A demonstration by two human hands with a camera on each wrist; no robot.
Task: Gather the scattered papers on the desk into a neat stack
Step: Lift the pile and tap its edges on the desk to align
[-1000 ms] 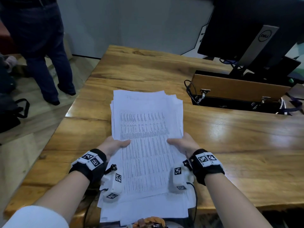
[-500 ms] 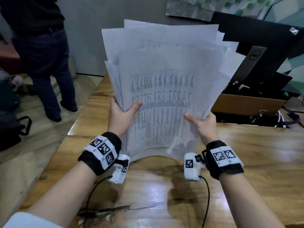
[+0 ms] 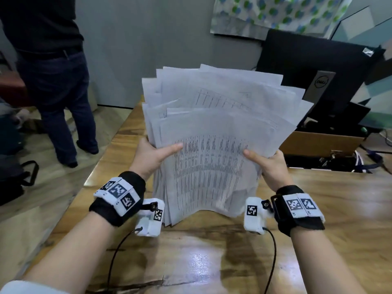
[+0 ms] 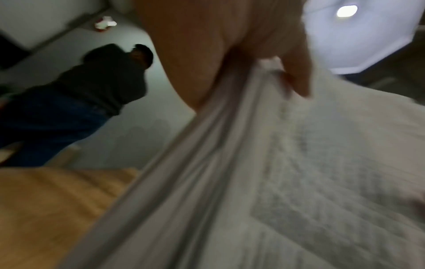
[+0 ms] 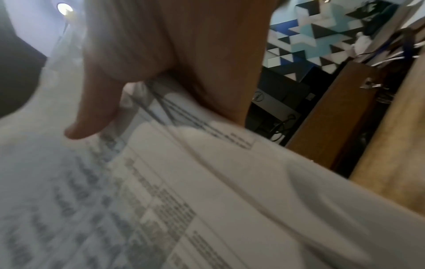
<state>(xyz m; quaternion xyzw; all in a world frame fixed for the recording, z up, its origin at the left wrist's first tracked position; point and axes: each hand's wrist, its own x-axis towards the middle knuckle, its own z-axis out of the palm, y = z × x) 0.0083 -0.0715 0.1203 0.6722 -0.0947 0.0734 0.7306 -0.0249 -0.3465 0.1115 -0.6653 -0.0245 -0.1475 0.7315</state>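
Both hands [image 3: 212, 158] gripping fanned, bowed printed papers [image 3: 214, 132], glossy wooden desk [image 3: 212, 262]

Count, head view: one bundle of papers [image 3: 214, 132] at centre frame, sheets too many and overlapped to number. My two hands, left hand [image 3: 152, 155] and right hand [image 3: 269, 164]. One monitor [image 3: 307, 66] upper right. One standing person [image 3: 53, 71] upper left. One desk [image 3: 212, 262].

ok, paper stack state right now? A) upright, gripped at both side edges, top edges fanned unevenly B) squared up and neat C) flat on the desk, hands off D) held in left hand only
A: the left hand and right hand each grip a side of the papers, which stand upright with staggered top edges.
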